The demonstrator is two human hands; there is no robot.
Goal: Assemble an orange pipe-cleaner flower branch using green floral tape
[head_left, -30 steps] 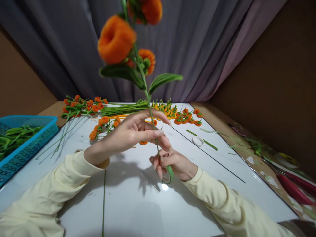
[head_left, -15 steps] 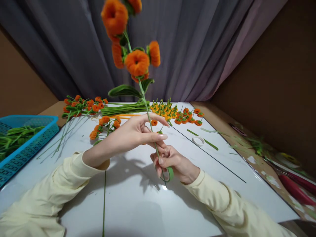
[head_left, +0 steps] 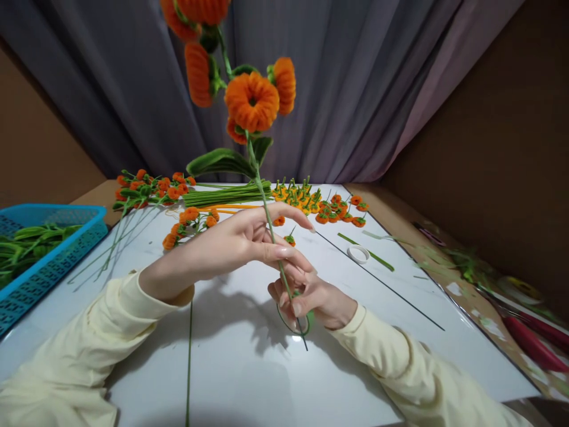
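Observation:
A tall flower stem (head_left: pixel 262 187) made of fuzzy pipe cleaner stands tilted in front of me, with puffy orange blooms (head_left: pixel 252 102) and green leaves (head_left: pixel 221 163) on its upper part. My left hand (head_left: pixel 262 243) steadies the stem between thumb and fingers, its index finger stretched out past it. Just below, my right hand (head_left: pixel 309 302) pinches the lower stem near its bare dark end. A roll of green floral tape (head_left: pixel 306 325) hangs at the right fingers, partly hidden behind them.
A blue basket (head_left: pixel 53 279) of green leaves stands at the left. Across the back of the white table lie orange flower sprays (head_left: pixel 155 188), green pipe cleaners (head_left: pixel 226 194) and yellow pieces (head_left: pixel 296 197). A white ring (head_left: pixel 358 254), a thin dark wire (head_left: pixel 382 280) and red-handled pliers (head_left: pixel 533 344) are at the right.
The stem has shifted slightly, its blooms higher and nearer, and more of its lower end shows beneath my right hand. The tape roll has turned behind the fingers.

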